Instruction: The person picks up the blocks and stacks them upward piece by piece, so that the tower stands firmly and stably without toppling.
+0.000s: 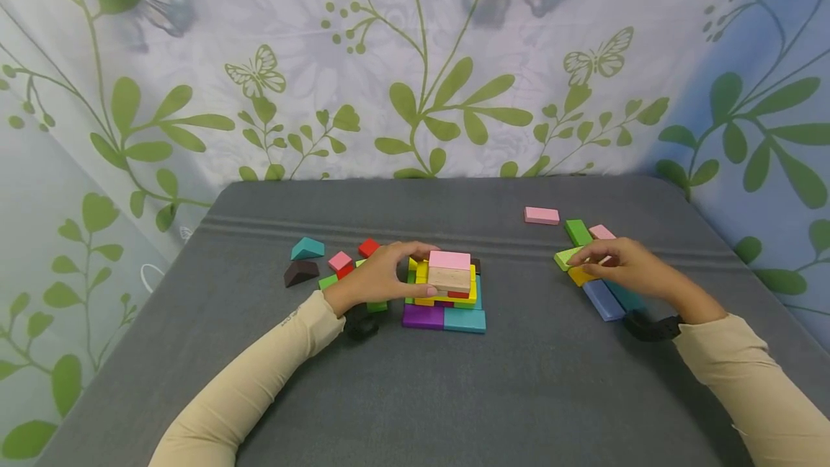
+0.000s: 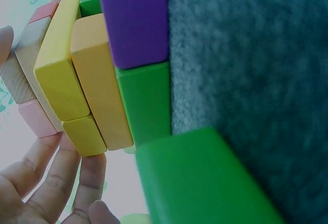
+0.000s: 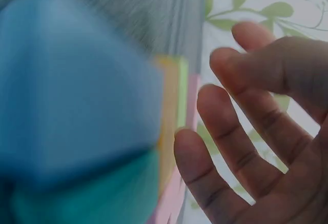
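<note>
Layered wooden blocks form a low stack at mid-table, with a pink block (image 1: 449, 259) and a plain wood block (image 1: 449, 279) on top. My left hand (image 1: 379, 276) holds the stack's upper part from the left, thumb at the front and fingers at the back. In the left wrist view, fingertips touch a pink block (image 2: 38, 119) and a yellow block (image 2: 84, 134). My right hand (image 1: 625, 265) hovers over loose blocks on the right, its fingers loosely bent with nothing visible between them. Near its fingertips lie a light green block (image 1: 565, 256) and an orange block (image 1: 580, 276).
Left of the stack lie a teal triangular block (image 1: 308, 248), a dark brown one (image 1: 301, 272) and several small red and green blocks. A pink block (image 1: 541, 215) lies farther back. Blue (image 1: 603, 300) and green (image 1: 577, 232) blocks lie at right. A patterned curtain (image 1: 415, 63) hangs behind the table.
</note>
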Available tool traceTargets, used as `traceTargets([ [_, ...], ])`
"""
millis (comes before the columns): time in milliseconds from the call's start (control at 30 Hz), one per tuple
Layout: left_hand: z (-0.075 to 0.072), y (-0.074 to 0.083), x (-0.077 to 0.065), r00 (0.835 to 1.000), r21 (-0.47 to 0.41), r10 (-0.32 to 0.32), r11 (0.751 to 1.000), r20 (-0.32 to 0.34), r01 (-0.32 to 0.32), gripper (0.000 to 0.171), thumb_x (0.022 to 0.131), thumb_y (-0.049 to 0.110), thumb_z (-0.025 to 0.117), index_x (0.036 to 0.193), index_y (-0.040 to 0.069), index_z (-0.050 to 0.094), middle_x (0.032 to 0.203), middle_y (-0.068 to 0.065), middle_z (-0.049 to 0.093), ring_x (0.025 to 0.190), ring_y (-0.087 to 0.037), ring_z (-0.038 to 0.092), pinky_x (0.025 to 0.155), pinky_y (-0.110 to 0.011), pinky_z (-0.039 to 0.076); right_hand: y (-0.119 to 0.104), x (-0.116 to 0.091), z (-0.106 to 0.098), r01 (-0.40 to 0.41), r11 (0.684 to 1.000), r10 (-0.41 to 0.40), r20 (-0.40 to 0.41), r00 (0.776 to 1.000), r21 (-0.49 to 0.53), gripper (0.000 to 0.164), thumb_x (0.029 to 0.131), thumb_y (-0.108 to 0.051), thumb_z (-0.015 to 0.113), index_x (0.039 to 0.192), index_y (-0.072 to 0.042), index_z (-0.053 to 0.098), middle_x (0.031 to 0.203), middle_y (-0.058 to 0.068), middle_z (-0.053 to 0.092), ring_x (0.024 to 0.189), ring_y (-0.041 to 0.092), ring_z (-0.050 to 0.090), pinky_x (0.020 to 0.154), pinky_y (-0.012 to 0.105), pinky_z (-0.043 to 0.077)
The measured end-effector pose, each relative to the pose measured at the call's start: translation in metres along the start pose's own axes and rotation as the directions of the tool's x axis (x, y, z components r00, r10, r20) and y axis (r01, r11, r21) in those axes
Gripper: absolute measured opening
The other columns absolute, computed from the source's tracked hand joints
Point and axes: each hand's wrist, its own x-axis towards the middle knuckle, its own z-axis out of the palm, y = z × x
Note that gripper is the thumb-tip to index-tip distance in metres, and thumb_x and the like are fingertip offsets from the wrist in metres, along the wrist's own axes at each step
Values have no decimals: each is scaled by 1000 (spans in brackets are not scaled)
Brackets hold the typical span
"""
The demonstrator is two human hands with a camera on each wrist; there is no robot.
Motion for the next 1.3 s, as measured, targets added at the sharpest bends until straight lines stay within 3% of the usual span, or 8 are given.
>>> traceTargets([
  [133, 0, 0, 0, 1000, 5, -1, 1000, 0, 1, 68, 93, 29, 86, 151, 6, 60, 140, -7, 68, 127, -26, 60, 115, -58, 44, 6, -14, -4, 63, 992, -58, 46, 997, -111, 38, 80, 27, 74, 104, -2, 79, 103, -9, 71, 85, 7, 59, 70, 20, 52],
  [233, 0, 0, 0, 1000, 7, -4, 1000, 2, 4, 68, 93, 29, 86, 152, 6, 60, 140, -7, 68, 127, -26, 60, 115, -58, 44, 4, -19, -5, 63, 969, -43, 85, 995, -238, 44, 73, 24, 81, 103, -8, 80, 105, -2, 70, 90, 5, 59, 72, 23, 53],
  [333, 0, 0, 0, 1000, 3, -4, 1000, 1, 4, 68, 93, 28, 86, 151, 6, 60, 140, -7, 68, 127, -26, 60, 116, -58, 44, -3, -20, -6, 0, 949, 46, 136, 990, -316, 46, 73, 19, 85, 107, -11, 81, 110, 3, 69, 95, 11, 62, 77, 29, 57],
  [467, 0, 0, 0, 1000, -1, -3, 1000, -2, 3, 67, 93, 28, 86, 151, 6, 61, 140, -7, 68, 128, -26, 60, 116, -57, 44, -13, -17, -8, -118, 942, 195, 226, 954, -314, 45, 77, 12, 85, 115, -11, 80, 113, 5, 65, 97, 21, 59, 80, 34, 53],
  [567, -1, -1, 1, 1000, -3, -9, 1000, -3, 9, 67, 93, 28, 86, 151, 7, 61, 140, -7, 68, 128, -26, 60, 116, -57, 44, -16, -15, -5, -129, 947, 207, 252, 945, -293, 42, 79, 5, 88, 117, -10, 80, 107, 1, 60, 95, 18, 54, 78, 31, 49],
  [767, 0, -1, 1, 1000, 4, -8, 1000, -2, 8, 67, 92, 28, 87, 151, 8, 61, 140, -7, 68, 128, -26, 59, 115, -56, 44, -14, -13, 5, -43, 971, 98, 227, 969, -235, 34, 82, 1, 90, 113, -7, 79, 97, -10, 51, 87, 6, 48, 72, 26, 41],
  [967, 0, -1, 0, 1000, 5, -2, 1000, 0, 2, 67, 92, 27, 87, 151, 8, 61, 140, -7, 68, 127, -26, 59, 114, -56, 44, -15, -8, 10, 30, 987, 3, 206, 978, -158, 30, 85, -9, 93, 111, -10, 78, 97, -14, 57, 85, 5, 51, 70, 27, 45],
  [1300, 0, -1, 0, 1000, -4, -4, 1000, 5, 4, 68, 93, 28, 86, 152, 7, 60, 140, -7, 68, 127, -26, 59, 115, -57, 44, -39, 14, 24, 58, 995, -60, -30, 998, -77, 32, 81, -3, 93, 110, -9, 80, 85, -4, 59, 76, 15, 54, 62, 28, 44],
])
